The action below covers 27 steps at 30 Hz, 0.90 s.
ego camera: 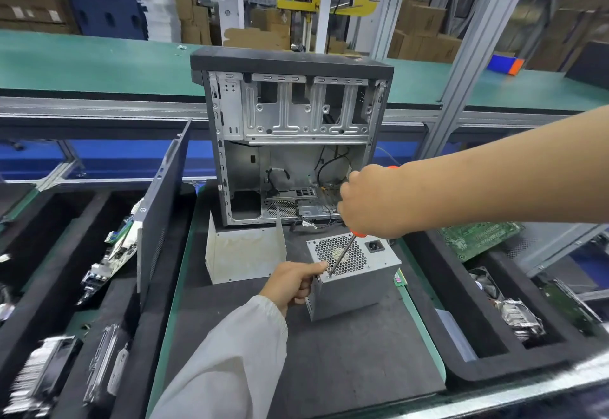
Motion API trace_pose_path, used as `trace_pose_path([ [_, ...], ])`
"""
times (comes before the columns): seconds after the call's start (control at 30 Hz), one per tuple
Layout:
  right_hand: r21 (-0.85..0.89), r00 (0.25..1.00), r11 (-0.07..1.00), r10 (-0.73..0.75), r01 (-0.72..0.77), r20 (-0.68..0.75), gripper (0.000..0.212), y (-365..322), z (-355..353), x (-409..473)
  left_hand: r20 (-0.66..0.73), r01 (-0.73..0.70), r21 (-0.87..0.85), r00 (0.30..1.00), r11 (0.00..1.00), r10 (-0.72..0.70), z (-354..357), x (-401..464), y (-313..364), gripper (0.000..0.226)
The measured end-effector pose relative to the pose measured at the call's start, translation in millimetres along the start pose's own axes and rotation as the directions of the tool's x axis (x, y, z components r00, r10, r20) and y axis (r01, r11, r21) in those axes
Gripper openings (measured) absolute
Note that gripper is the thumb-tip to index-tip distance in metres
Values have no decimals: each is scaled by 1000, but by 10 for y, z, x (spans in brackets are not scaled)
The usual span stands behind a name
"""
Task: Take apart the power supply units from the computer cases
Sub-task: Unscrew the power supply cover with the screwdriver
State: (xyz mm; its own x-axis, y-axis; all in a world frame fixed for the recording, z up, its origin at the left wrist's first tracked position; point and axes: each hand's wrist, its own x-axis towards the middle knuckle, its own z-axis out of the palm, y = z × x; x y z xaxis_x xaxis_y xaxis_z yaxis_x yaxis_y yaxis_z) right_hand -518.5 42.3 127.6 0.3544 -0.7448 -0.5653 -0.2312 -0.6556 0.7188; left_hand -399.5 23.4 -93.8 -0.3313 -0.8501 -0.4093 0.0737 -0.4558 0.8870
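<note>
Left hand (294,282) gripping power supply unit (354,275) corner on mat, right hand (369,202) clamped on screwdriver (342,255), tip at grille edge, open computer case (293,135) behind

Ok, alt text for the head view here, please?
A person's left hand grips a grey power supply unit on a dark mat while the right hand holds a screwdriver, its tip at the unit's top corner. An opened computer case stands behind.
</note>
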Motion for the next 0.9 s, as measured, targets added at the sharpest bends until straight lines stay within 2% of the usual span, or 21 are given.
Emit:
trace_pose_path([
  [0.2, 11, 993, 999, 33, -32, -109, 29, 18, -38, 34, -9, -2, 5, 1000, 1000, 2, -114, -25, 23, 55],
  [0.3, -20, 997, 1000, -9, 7, -83, 22, 22, -10, 54, -29, -5, -16, 1000, 1000, 4, -225, -66, 38, 49],
  [0.43, -12, 997, 998, -57, 57, -54, 24, -23, 14, 105, -44, 11, -14, 999, 1000, -12, -435, -166, 65, 57],
  [0.7, 51, 946, 998, 58, -44, -319, 24, -185, -449, 340, -126, 72, 68, 990, 995, -63, -1085, -457, 115, 55],
  [0.9, 205, 959, 979, 49, 9, -279, 35, -294, -634, 485, -269, 18, 166, 963, 986, 28, -1457, -725, 129, 42],
])
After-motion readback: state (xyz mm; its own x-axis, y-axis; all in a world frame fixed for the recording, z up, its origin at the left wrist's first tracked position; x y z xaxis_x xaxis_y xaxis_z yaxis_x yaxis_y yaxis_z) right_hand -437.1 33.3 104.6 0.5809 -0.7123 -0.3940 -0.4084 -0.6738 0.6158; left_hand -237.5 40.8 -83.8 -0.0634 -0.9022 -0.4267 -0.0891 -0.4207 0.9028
